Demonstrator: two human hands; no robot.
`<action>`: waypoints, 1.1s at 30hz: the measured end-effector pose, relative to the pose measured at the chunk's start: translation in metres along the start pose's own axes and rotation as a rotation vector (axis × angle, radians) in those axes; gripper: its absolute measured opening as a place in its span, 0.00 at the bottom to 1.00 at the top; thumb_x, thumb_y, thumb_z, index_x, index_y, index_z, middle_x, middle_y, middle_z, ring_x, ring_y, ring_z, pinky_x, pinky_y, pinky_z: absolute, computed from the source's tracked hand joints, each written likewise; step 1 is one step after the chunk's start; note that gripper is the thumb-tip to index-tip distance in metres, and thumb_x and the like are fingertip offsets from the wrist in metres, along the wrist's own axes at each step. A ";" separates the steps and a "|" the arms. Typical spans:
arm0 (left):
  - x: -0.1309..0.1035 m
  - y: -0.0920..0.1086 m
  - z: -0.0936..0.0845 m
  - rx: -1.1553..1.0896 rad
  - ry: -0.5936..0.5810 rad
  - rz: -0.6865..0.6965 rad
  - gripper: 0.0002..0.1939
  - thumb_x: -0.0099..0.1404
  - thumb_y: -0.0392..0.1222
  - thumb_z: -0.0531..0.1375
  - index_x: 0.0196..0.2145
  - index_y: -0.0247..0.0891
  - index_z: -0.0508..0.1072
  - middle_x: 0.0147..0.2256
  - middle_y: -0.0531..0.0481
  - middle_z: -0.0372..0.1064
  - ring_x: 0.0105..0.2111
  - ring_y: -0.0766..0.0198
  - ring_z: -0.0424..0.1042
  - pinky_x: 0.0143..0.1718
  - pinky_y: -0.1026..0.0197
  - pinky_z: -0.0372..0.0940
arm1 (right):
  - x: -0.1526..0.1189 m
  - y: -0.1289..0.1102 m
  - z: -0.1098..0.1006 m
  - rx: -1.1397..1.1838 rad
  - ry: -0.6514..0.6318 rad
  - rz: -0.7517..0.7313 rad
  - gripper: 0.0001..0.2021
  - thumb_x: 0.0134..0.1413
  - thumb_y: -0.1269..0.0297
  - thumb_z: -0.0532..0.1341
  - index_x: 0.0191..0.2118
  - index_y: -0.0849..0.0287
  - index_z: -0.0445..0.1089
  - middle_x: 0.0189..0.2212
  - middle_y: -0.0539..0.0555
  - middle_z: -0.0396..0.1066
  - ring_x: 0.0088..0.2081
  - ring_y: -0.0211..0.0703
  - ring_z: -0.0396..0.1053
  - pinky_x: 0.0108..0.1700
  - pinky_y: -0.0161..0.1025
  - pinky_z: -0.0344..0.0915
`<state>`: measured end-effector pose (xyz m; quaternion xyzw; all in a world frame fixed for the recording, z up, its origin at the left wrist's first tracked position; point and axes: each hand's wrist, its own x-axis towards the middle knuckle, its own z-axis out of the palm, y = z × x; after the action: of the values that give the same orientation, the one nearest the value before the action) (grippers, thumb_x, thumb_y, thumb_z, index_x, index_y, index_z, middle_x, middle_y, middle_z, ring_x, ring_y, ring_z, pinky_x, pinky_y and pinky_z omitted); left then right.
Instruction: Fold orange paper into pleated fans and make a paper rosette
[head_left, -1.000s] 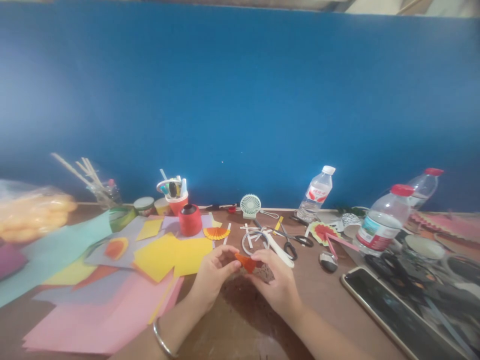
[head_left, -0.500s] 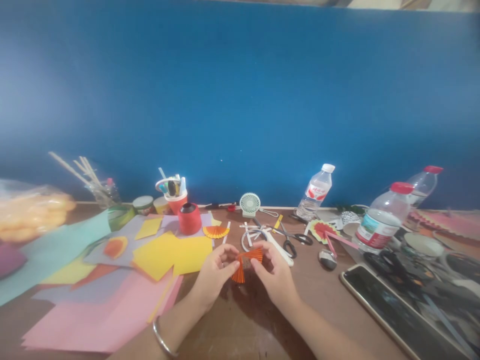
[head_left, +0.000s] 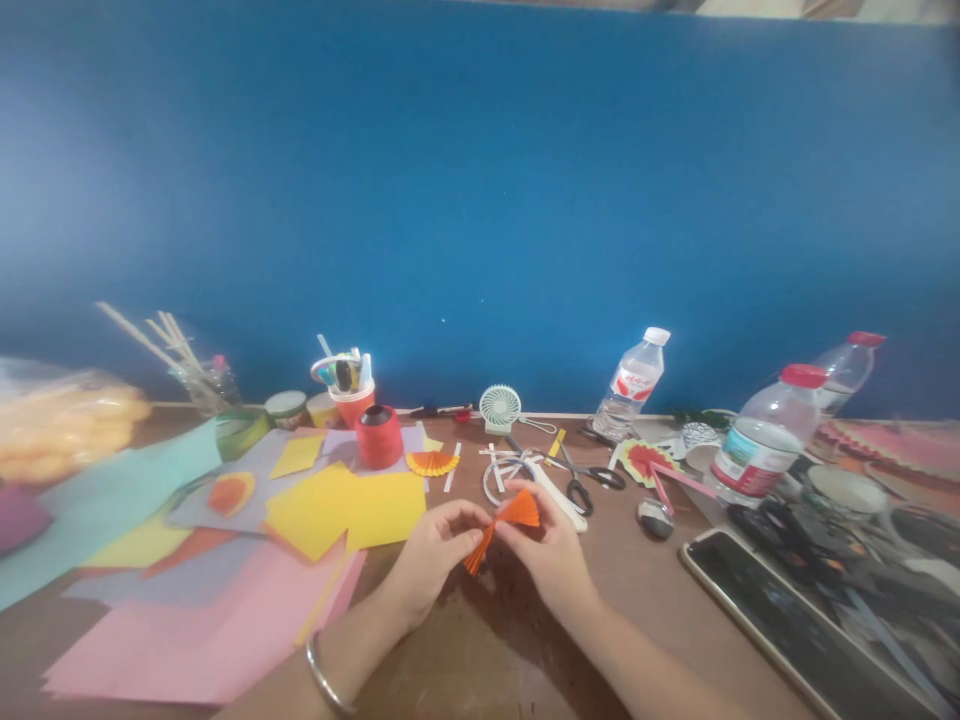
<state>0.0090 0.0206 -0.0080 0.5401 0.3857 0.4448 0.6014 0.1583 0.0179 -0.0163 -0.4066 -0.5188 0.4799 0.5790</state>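
Observation:
An orange pleated paper (head_left: pixel 519 509) is held between my two hands above the table, pinched at its middle so both ends flare like a bow. My left hand (head_left: pixel 442 555) grips its lower left part with thumb and fingers. My right hand (head_left: pixel 546 540) pinches it near the middle, below the upper right flare. Just beyond my hands lie a white-handled tool (head_left: pixel 559 495), black-handled scissors (head_left: pixel 579 495) and several white paper strips. A yellow-orange pleated paper fan (head_left: pixel 433 463) lies a little farther back.
Coloured paper sheets (head_left: pixel 187 630) spread across the left, with yellow pieces (head_left: pixel 386 508) near my left hand. A red thread spool (head_left: pixel 379 440), small fan (head_left: pixel 499 408) and water bottle (head_left: pixel 634 385) stand along the back. At right are a phone (head_left: pixel 787 620) and larger bottles (head_left: pixel 769 440).
The orange pleated paper has been bent and turned: its middle is now pinched tighter, and its right end fans upward and right. My hands have barely shifted.

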 end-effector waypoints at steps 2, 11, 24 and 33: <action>-0.002 0.002 0.001 0.121 0.031 0.044 0.04 0.53 0.36 0.59 0.30 0.35 0.69 0.26 0.52 0.68 0.27 0.67 0.65 0.30 0.66 0.60 | -0.001 -0.001 0.000 -0.028 -0.006 -0.023 0.16 0.40 0.69 0.63 0.39 0.57 0.63 0.26 0.48 0.68 0.30 0.40 0.67 0.35 0.35 0.64; -0.006 0.005 0.004 0.610 0.148 0.164 0.06 0.55 0.38 0.55 0.28 0.38 0.73 0.27 0.51 0.71 0.27 0.65 0.68 0.29 0.65 0.61 | -0.004 0.002 0.002 0.041 0.025 0.029 0.18 0.38 0.69 0.65 0.38 0.58 0.63 0.24 0.47 0.69 0.27 0.37 0.66 0.30 0.33 0.63; -0.003 0.003 0.007 0.454 0.107 0.012 0.03 0.52 0.35 0.53 0.23 0.36 0.66 0.19 0.56 0.60 0.21 0.69 0.60 0.23 0.67 0.56 | -0.007 0.002 0.003 -0.038 0.000 -0.032 0.20 0.40 0.74 0.61 0.43 0.57 0.60 0.25 0.48 0.69 0.28 0.37 0.68 0.33 0.34 0.66; -0.004 0.014 0.015 0.357 0.107 -0.071 0.04 0.51 0.36 0.56 0.23 0.33 0.69 0.19 0.55 0.63 0.20 0.70 0.57 0.23 0.67 0.53 | -0.016 0.009 -0.004 -0.395 0.061 -0.439 0.15 0.43 0.75 0.60 0.40 0.56 0.63 0.28 0.50 0.73 0.31 0.40 0.72 0.35 0.35 0.68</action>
<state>0.0200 0.0123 0.0073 0.5999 0.5086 0.3757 0.4901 0.1612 0.0041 -0.0291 -0.4036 -0.6600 0.2207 0.5940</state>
